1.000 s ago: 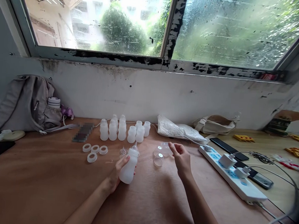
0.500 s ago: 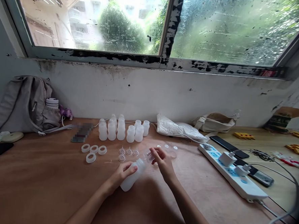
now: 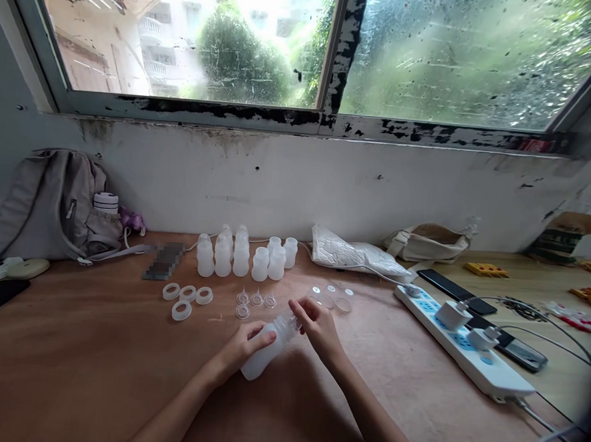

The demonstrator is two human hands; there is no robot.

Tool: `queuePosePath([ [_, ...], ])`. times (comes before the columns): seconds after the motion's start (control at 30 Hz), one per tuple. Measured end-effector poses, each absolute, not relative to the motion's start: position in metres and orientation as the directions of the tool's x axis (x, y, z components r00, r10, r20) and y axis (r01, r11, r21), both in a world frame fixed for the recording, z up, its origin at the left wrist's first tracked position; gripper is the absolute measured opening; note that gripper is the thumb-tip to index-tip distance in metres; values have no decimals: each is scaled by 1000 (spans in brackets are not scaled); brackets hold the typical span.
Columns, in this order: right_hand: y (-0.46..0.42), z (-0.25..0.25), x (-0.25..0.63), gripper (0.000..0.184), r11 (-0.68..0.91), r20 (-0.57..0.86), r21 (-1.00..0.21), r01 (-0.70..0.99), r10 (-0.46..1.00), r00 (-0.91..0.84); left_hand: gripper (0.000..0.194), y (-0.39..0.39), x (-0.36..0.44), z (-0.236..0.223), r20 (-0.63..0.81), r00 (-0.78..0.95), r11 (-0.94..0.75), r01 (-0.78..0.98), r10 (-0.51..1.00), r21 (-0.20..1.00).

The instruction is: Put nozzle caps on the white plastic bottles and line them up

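White and cloudy, the bottle (image 3: 259,363) is tipped over, well left of the power strip (image 3: 496,375), with the left hand (image 3: 238,349) wrapped round it. The right hand (image 3: 318,326), nearer the power strip, pinches the clear cap (image 3: 285,319) at the bottle's top. Holding the bottle still and the cap straight should help.

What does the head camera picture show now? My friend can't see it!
A person's left hand holds a tilted white bottle at a brown table, while the right hand holds a clear cover at its top. White rings, clear teat-shaped pieces and more clear covers lie nearby, with more white bottles standing behind. Greenery shows through the window behind.
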State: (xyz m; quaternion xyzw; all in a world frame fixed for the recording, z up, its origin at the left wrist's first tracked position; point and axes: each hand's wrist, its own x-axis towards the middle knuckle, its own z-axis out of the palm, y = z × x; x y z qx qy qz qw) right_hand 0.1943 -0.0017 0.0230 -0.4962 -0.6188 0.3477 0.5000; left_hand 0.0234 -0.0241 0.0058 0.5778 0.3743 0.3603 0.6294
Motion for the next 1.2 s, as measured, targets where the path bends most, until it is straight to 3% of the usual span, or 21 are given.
queuePosePath([
  [0.13, -3, 24, 196, 38, 227, 233, -943, 242, 973, -7, 40, -24, 23, 6, -20, 469, 20, 4, 883, 1000],
  [0.3, 1, 27, 203, 50, -34, -39, -997, 66, 996, -81, 45, -23, 20, 8, -51, 521, -5, 107, 852, 994],
  [0.47, 0, 28, 202, 52, -236, -193, -967, -98, 925, -327, 43, -24, 14, 14, -116, 561, 6, 194, 820, 981],
  [0.67, -8, 20, 190, 45, -301, -226, -949, -90, 855, -466, 39, -24, 10, 15, -106, 524, 3, 194, 845, 981],
  [0.93, -14, 15, 182, 28, -250, -180, -964, -95, 870, -459, 31, -28, 8, 24, -102, 516, -6, 203, 851, 979],
  [1.2, -14, 13, 176, 26, -219, -146, -968, -124, 889, -434, 29, -27, 6, 22, -102, 509, 22, 160, 855, 987],
])
